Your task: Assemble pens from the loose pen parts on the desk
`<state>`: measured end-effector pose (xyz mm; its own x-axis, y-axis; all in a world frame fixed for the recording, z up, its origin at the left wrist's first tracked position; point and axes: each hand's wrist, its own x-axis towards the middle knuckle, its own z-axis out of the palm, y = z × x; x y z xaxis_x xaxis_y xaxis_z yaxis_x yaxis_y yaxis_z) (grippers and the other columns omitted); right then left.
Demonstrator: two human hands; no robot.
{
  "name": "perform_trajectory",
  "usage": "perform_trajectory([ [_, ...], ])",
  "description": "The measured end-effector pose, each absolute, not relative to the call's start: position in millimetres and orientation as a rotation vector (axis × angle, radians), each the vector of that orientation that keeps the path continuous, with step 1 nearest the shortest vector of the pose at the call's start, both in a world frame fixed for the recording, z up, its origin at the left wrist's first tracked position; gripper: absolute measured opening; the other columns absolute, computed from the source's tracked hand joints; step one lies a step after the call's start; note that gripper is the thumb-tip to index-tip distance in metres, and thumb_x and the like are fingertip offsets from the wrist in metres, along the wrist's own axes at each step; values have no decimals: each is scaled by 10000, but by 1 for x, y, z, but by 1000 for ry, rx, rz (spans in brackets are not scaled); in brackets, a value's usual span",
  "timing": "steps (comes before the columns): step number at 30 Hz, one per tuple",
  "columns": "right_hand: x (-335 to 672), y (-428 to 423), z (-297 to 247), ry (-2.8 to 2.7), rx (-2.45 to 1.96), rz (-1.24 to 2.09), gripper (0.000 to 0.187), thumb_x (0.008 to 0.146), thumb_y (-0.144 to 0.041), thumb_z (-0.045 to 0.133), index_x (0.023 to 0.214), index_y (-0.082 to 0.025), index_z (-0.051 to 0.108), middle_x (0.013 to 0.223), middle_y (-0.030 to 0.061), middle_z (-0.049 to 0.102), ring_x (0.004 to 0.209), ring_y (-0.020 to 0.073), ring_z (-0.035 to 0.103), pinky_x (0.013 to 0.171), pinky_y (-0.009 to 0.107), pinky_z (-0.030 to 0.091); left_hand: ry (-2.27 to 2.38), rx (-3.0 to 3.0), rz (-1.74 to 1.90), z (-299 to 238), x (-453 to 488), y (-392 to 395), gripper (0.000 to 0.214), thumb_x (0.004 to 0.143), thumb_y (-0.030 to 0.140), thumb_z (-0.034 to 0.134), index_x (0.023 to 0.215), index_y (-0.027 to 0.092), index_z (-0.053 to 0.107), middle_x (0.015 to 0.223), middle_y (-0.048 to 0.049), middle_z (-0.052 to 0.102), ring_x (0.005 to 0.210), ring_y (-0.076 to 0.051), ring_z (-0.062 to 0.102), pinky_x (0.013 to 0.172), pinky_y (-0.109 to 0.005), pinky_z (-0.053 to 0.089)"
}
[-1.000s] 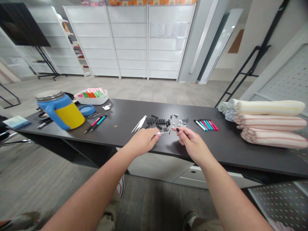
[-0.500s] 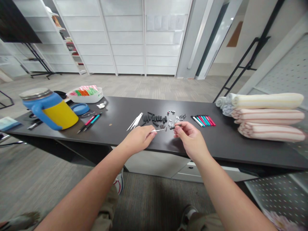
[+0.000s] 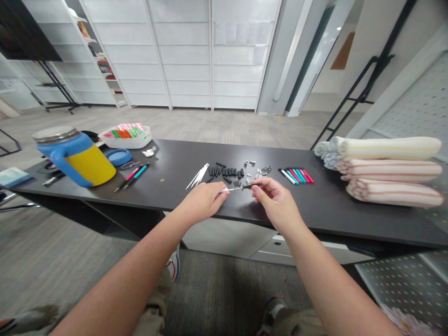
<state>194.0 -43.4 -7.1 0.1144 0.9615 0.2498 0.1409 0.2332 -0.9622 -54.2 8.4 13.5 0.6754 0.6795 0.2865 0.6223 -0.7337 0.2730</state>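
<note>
Your left hand [image 3: 205, 201] pinches a white stick [image 3: 227, 190], your right hand [image 3: 276, 199] a black tube [image 3: 252, 186]; I think you must join them fully.

Dark table [image 3: 168, 163] carrying everything | left: blue-and-yellow mug [image 3: 86, 161] standing, white tray [image 3: 124, 139] sitting behind | centre: white sticks [image 3: 199, 176], black tubes [image 3: 226, 172], small metal parts [image 3: 262, 170] lying | right: coloured pens [image 3: 296, 175] lying, rolled towels [image 3: 388, 170] stacking up
</note>
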Motion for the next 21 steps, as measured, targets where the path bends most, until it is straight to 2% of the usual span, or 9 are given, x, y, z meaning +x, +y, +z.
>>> perform_trajectory([
  [12, 190, -48, -4, -1569, -1337, 800, 294, 924, -471, 755, 1100, -244, 816, 917, 38, 791, 750, 199, 663, 688, 326, 478, 1024, 2813, 494, 13, -50, 5, 356, 1126, 403, 370, 1133, 198, 661, 1064, -73, 761, 990, -259, 712, 864, -397, 485],
  [21, 177, -50, -1, -1723, -1394, 661, 231, 942, -425, 719, 1039, -258, 846, 830, 15, 798, 698, 197, 678, 681, 317, 491, 949, 2924, 437, 16, -49, 0, 413, 1140, 366, 279, 1121, 194, 654, 1074, -79, 714, 993, -249, 649, 871, -394, 460],
])
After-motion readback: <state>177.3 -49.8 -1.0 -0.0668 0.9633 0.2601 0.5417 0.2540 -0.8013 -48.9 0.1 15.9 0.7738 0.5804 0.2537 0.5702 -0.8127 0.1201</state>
